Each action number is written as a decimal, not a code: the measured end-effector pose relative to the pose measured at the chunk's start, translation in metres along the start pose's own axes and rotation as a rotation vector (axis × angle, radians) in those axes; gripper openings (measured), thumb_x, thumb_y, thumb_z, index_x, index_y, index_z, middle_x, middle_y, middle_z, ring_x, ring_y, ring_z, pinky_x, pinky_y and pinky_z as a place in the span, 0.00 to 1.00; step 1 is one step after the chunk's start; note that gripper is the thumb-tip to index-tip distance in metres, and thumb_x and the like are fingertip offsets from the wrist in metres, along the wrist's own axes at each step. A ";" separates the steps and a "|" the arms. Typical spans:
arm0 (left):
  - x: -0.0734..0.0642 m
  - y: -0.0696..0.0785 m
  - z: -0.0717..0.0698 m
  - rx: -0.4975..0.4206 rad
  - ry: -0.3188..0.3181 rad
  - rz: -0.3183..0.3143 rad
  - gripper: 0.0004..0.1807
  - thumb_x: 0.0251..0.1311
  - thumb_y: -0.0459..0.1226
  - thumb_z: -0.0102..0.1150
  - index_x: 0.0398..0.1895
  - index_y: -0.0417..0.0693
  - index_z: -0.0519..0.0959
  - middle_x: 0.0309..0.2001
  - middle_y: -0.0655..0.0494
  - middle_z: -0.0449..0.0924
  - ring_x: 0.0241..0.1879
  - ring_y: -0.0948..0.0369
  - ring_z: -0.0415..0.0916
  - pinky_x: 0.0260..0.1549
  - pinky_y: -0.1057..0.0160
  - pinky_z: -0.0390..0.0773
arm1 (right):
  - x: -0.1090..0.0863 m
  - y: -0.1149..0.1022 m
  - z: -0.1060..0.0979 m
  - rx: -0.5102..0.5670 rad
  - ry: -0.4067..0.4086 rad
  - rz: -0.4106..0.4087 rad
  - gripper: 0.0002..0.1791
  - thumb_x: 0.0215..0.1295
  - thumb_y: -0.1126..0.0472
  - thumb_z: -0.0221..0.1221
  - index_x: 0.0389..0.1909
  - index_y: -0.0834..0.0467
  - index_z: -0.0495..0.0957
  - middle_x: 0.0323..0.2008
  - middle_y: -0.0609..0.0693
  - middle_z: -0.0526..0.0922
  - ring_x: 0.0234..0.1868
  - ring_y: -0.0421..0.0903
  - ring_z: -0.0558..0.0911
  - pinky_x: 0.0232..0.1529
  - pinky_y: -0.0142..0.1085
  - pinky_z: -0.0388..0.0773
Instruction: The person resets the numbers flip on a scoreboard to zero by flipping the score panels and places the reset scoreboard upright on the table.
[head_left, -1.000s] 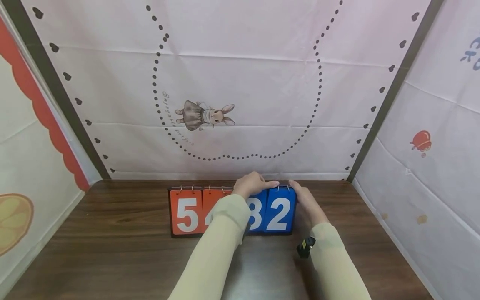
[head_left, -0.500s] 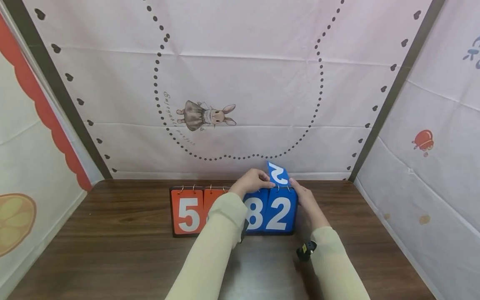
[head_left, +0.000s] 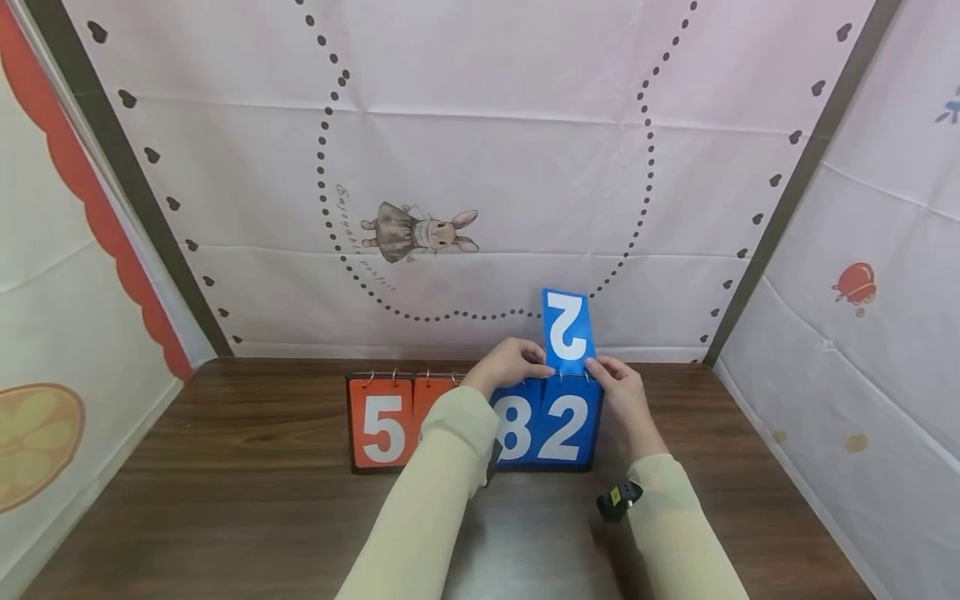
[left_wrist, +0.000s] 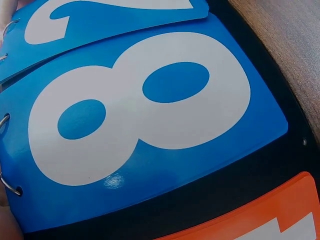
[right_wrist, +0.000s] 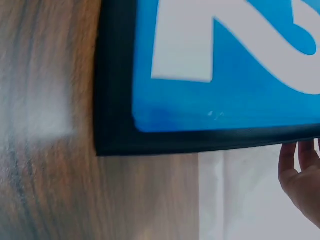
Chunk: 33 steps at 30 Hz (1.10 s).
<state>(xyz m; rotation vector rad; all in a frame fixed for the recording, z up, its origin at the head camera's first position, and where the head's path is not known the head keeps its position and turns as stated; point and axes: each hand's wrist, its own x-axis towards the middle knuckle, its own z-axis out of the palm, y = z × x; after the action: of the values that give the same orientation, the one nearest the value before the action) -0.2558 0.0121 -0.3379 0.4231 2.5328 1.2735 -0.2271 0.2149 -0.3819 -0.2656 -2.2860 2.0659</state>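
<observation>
A tabletop flip scoreboard (head_left: 596,454) stands near the table's back edge, with red cards at left and blue cards at right. The blue pair reads 8 and 2; a red 5 (head_left: 382,429) shows, and the red card beside it is mostly behind the left sleeve. One blue number card (head_left: 553,329) is turned up over the rings, its 2 upside down. My left hand (head_left: 512,364) grips the top edge beside that card's lower left corner. My right hand (head_left: 624,396) pinches its lower right corner, thumb in front. The right wrist view shows fingers (right_wrist: 289,157) bent behind the frame.
The scoreboard rests on a dark wooden table (head_left: 225,517). A pale printed cloth (head_left: 525,175) hangs close behind it, and patterned cloth walls stand at both sides. A small black device (head_left: 619,500) sits at the right wrist.
The blue 2 card has swung up and over the rings to stand above the board, uncovering another 2. My right hand has risen slightly; the left fingers have moved in beside the card.
</observation>
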 end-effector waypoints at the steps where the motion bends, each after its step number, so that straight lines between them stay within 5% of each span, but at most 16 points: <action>1: 0.000 0.000 0.000 -0.001 -0.006 0.002 0.11 0.57 0.46 0.62 0.39 0.52 0.81 0.41 0.56 0.80 0.39 0.57 0.76 0.47 0.55 0.76 | 0.000 -0.001 -0.001 0.008 0.006 -0.004 0.30 0.60 0.43 0.58 0.54 0.61 0.73 0.50 0.57 0.76 0.49 0.51 0.74 0.59 0.45 0.66; 16: -0.003 0.001 -0.006 -0.042 -0.061 0.018 0.11 0.57 0.45 0.62 0.39 0.51 0.83 0.38 0.56 0.81 0.37 0.58 0.77 0.44 0.58 0.77 | -0.011 -0.008 -0.017 0.028 -0.026 -0.140 0.28 0.60 0.50 0.60 0.53 0.67 0.73 0.44 0.48 0.79 0.49 0.46 0.73 0.60 0.43 0.64; 20: -0.002 -0.001 -0.007 -0.060 -0.068 0.028 0.11 0.56 0.45 0.63 0.38 0.51 0.83 0.39 0.56 0.81 0.38 0.58 0.77 0.44 0.58 0.77 | -0.013 -0.008 -0.020 -0.039 -0.028 -0.169 0.28 0.59 0.49 0.61 0.52 0.67 0.75 0.44 0.50 0.80 0.48 0.45 0.73 0.59 0.45 0.65; 27: -0.001 -0.002 -0.008 -0.087 -0.074 0.061 0.08 0.57 0.42 0.63 0.36 0.49 0.84 0.37 0.57 0.82 0.37 0.59 0.76 0.43 0.60 0.77 | -0.022 -0.011 -0.025 -0.006 -0.096 -0.192 0.21 0.64 0.55 0.58 0.48 0.69 0.75 0.23 0.46 0.79 0.28 0.43 0.79 0.37 0.37 0.78; 33: -0.001 -0.002 -0.009 -0.095 -0.085 0.064 0.09 0.56 0.43 0.63 0.37 0.49 0.84 0.37 0.57 0.82 0.38 0.59 0.76 0.43 0.60 0.77 | -0.022 -0.007 -0.027 0.081 -0.193 -0.176 0.24 0.70 0.44 0.44 0.41 0.60 0.77 0.29 0.47 0.84 0.33 0.44 0.83 0.34 0.35 0.78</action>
<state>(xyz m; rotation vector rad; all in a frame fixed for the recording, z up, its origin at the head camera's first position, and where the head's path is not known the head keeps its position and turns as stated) -0.2587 0.0045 -0.3342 0.5297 2.3953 1.3632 -0.2023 0.2374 -0.3702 0.1403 -2.2248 2.1697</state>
